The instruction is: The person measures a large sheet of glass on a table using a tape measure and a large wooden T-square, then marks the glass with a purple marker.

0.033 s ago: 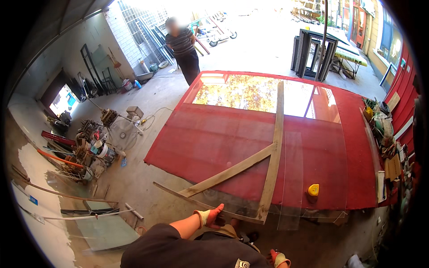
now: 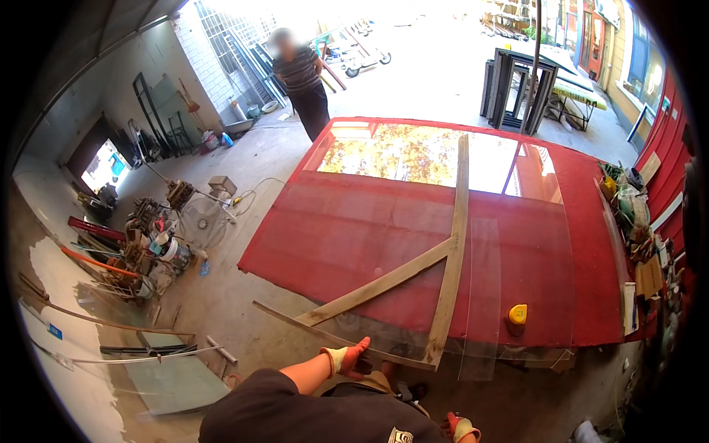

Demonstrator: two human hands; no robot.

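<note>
A large wooden T-square with a diagonal brace (image 2: 385, 283) lies over a clear glass sheet (image 2: 354, 193) on a red-covered table (image 2: 594, 244). Its long bar runs away from me, and its crosspiece sits along the near edge. My left hand (image 2: 348, 359), in a red and cream glove, is closed at this crosspiece, thumb against the wood and the other fingers partly hidden below. Low at the picture's edge is my right hand (image 2: 462, 428), gloved alike, fingers curled; what it holds, if anything, I cannot make out. Right of the bar lies a narrow clear strip (image 2: 484, 295).
A yellow tape measure (image 2: 518, 314) rests on the glass. Tools and scraps crowd the table's right side. Beyond the far left corner stands a person (image 2: 301, 81). A floor fan (image 2: 203, 221) and piled clutter are at left; dark frames (image 2: 509, 92) stand behind the table.
</note>
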